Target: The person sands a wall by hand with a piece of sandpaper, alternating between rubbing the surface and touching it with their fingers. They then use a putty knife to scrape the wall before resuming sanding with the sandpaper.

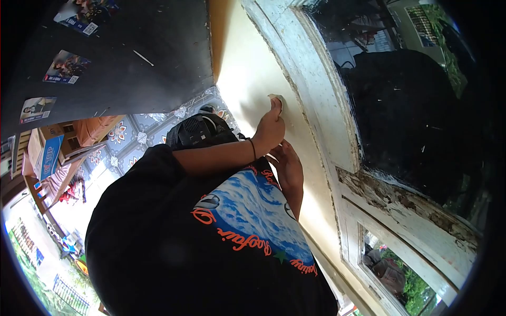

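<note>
My left hand (270,130), with a dark band at the wrist, reaches up beside the pale yellow wall (247,68). Its thumb and finger pinch a small beige piece (275,97) that lies against the wall surface. Just below, my right hand (290,169) is close under the heel of the left, its fingers bent inward; I cannot tell what is between them. The right forearm goes out of sight behind my black printed T-shirt (253,221). To the right of both hands runs the worn white frame (316,79) with rough, chipped edges.
Dark window glass (406,121) with reflections fills the right side, above a crumbling ledge (400,203). A black panel with stickers (67,67) stands at upper left. Patterned floor tiles (139,138) show below it, near cardboard boxes (50,150) and a wooden bench (66,184).
</note>
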Demonstrator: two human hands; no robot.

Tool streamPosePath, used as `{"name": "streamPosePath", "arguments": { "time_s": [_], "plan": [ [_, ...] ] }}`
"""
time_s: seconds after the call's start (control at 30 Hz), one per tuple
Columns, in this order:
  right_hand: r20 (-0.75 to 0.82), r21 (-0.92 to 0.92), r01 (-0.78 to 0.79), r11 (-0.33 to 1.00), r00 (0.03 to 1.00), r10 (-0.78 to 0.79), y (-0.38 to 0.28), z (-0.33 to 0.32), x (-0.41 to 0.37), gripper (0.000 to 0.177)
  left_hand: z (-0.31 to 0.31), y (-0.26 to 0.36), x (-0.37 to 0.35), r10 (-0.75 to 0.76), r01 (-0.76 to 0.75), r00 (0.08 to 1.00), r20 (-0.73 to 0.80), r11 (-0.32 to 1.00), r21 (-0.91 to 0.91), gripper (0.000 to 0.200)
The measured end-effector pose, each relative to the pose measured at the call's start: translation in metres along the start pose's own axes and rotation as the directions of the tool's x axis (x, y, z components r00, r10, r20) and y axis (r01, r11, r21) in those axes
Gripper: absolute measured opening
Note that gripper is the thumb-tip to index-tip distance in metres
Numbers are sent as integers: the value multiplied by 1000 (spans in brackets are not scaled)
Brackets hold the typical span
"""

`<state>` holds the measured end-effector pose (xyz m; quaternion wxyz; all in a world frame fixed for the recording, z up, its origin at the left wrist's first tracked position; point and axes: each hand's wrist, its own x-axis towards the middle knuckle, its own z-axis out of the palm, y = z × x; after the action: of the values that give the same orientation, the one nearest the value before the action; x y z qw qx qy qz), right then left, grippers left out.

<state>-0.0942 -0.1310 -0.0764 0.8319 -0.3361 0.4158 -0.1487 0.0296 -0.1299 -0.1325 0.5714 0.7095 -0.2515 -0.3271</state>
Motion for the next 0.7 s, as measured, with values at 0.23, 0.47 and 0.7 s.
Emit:
{"name": "streamPosePath", "arguments": {
  "time_s": [0.23,0.47,0.7],
  "plan": [
    [-43,-65,1,998,999,-4,-4,1,3,38,-14,18,26,-154,160,987,44,962,-222,48],
    [18,19,-36,999,999,36,-1,-1,12,38,-13,20,-9,103,-98,991,80,993,-63,50],
    [-50,13,-23,1000,998,24,-2,-3,7,39,-62,34,66,-126,139,968,-215,989,44,45]
  ]
}}
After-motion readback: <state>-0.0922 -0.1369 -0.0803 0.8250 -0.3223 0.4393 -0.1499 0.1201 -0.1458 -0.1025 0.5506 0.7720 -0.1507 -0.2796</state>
